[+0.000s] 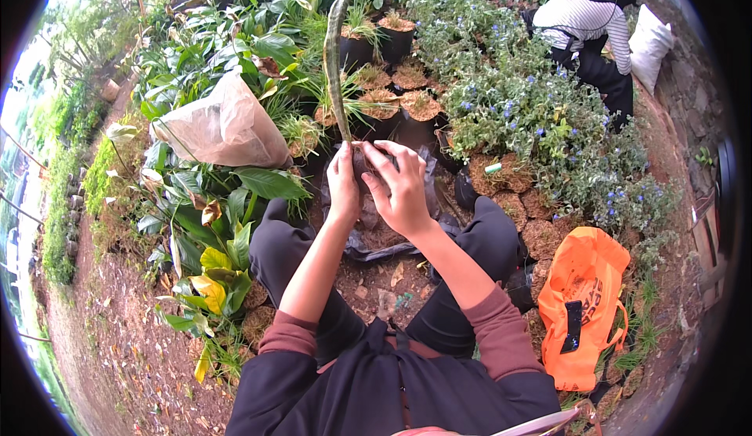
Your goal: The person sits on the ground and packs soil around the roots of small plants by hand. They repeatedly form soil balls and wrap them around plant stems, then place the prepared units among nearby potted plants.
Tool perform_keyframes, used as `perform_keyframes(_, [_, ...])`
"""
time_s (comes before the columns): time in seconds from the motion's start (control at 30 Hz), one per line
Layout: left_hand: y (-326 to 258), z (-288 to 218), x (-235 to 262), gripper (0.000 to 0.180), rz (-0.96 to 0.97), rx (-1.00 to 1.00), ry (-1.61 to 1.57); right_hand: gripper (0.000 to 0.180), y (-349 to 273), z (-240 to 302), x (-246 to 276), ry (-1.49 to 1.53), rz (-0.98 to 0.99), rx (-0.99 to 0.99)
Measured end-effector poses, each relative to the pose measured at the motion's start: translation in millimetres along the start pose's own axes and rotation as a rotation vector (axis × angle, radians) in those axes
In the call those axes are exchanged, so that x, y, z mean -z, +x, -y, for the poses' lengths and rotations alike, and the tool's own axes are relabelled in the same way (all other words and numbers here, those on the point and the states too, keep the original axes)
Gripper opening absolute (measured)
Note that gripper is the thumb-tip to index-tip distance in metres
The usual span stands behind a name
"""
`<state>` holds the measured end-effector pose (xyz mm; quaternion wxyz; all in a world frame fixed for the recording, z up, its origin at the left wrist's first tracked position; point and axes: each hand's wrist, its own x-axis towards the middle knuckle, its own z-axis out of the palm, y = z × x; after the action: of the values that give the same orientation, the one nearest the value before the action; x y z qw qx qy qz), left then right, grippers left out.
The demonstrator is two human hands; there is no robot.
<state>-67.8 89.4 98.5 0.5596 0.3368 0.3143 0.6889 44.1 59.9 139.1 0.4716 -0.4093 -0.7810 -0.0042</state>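
Note:
A long, upright snake plant leaf point(335, 68) rises from between my hands, mottled green with a paler edge. My left hand point(345, 184) is closed around the left side of its base. My right hand point(398, 185) curves round the other side, fingers bent over a dark brown clump point(362, 168) at the foot of the leaf. Whether that clump is bare soil or a small pot cannot be made out. Just below my hands, between my knees, lies an opened black plastic bag point(368, 253) with dark soil in it.
A whitish translucent plastic bag point(223, 126) rests on leafy plants at the left. Straw-topped black pots point(397, 36) stand ahead. An orange bag point(583, 303) with a black phone point(573, 326) on it lies right. Another person point(587, 28) bends near a white sack point(650, 48).

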Motion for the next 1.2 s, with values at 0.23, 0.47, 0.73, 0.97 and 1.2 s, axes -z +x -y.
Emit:
perform_keyframes(0.23, [-0.1, 0.4, 6.7, 0.030, 0.020, -0.060, 0.106, 0.034, -8.4, 5.5, -5.7, 0.050, 0.042, -0.036])
perform_keyframes(0.47, [-1.5, 2.9, 1.7, 0.055, 0.020, -0.045, 0.100, 0.038, -2.6, 1.6, -7.3, 0.297, 0.015, -0.057])
perform_keyframes(0.73, [3.2, 7.5, 3.9, 0.067, 0.061, 0.021, 0.100, 0.037, -3.9, -10.1, -13.3, 0.326, 0.062, -0.090])
perform_keyframes(0.97, [3.7, 3.3, 3.4, 0.078, 0.201, 0.134, 0.006, 0.054, -7.5, -24.9, -22.1, 0.480, -0.048, -0.368])
perform_keyframes(1.2, [4.4, -1.1, 0.8, 0.054, -0.037, 0.081, -0.064, 0.052, -5.1, -21.8, -23.2, 0.943, -0.051, -0.587])
